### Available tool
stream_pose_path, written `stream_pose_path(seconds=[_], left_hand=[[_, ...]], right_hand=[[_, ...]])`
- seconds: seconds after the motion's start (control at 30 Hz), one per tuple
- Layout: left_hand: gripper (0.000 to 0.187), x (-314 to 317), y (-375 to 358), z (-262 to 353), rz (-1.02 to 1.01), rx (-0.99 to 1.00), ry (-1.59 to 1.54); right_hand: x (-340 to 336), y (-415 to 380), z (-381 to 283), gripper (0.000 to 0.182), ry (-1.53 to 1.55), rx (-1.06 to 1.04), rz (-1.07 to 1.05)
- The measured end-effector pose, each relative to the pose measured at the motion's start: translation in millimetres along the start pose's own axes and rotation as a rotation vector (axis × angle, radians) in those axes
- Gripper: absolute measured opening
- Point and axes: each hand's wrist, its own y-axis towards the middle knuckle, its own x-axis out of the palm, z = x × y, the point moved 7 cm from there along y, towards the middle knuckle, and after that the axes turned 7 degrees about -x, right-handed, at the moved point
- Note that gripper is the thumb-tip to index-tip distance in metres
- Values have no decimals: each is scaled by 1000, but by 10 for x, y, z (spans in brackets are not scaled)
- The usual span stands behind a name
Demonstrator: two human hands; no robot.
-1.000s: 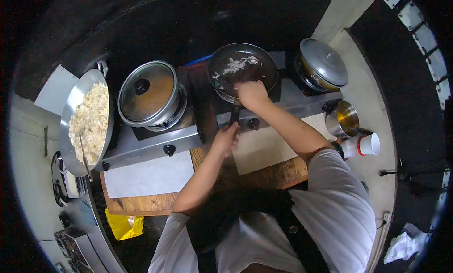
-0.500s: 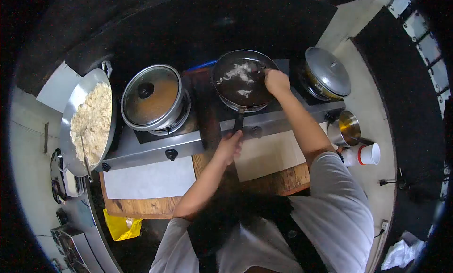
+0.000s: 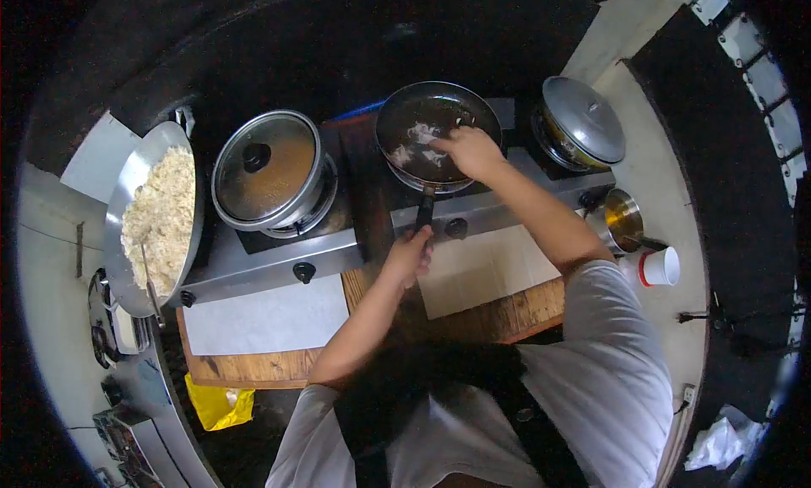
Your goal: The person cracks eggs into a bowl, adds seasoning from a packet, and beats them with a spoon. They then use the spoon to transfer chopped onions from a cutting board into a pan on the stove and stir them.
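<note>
My left hand (image 3: 409, 256) is closed round the black handle (image 3: 426, 209) of a dark frying pan (image 3: 473, 163) on the right-hand stove. Small whitish pieces of food (image 3: 422, 133) lie in the pan, in its middle and lower left. Over the pan's right half, my right hand (image 3: 473, 153) has its fingers drawn together, pointing at the pieces. What it holds, if anything, is hidden by the hand and the dark pan.
Left of the pan stands a glass-lidded pot (image 3: 266, 171). A wide metal wok (image 3: 114, 235) of rice-like food with a utensil is far left. To the right are a lidded pot (image 3: 583, 121), a steel pot (image 3: 621, 222) and a white cup (image 3: 659, 267).
My right hand has moved left and slightly down, from the pan's right rim to over its inside. The whitish pieces have shifted, some now at the lower left. My left hand keeps the handle.
</note>
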Motion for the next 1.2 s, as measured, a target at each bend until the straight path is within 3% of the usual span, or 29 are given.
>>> stream_pose_path(seconds=[0.13,0.2,0.27,0.4,0.5,0.63,0.73,0.8,0.87,1.0,1.07,1.13,1.2], left_hand=[[33,1,2,5,38,24,5],[33,27,-34,18,39,18,-8],[33,31,-39,19,41,11,-17],[33,21,-32,16,41,3,-15],[33,16,-31,7,54,-1,-22],[33,31,-65,39,36,7,-45],[32,44,-89,41,58,10,-34],[31,30,-60,30,50,-7,-30],[30,22,-36,27,50,-11,-26],[31,-2,20,2,16,20,-19],[32,29,37,5,-23,31,-23],[33,29,50,-1,-5,38,-20],[33,42,14,6,3,33,-25]], right_hand=[[-502,-418,82,31,-2,12,-44],[-619,-591,173,30,124,189,-82],[-428,-714,116,29,145,115,-60],[-82,-657,203,27,127,227,-194],[-4,-644,660,28,126,515,24],[-312,-582,210,33,312,374,-96],[-30,-721,148,33,229,332,-246],[-4,-762,331,33,167,421,-334],[103,-790,784,29,96,566,-99],[29,-656,1090,29,5,742,3],[243,-516,1009,29,17,820,-254],[294,-328,705,28,43,610,-153],[92,-199,416,28,93,592,-65]])
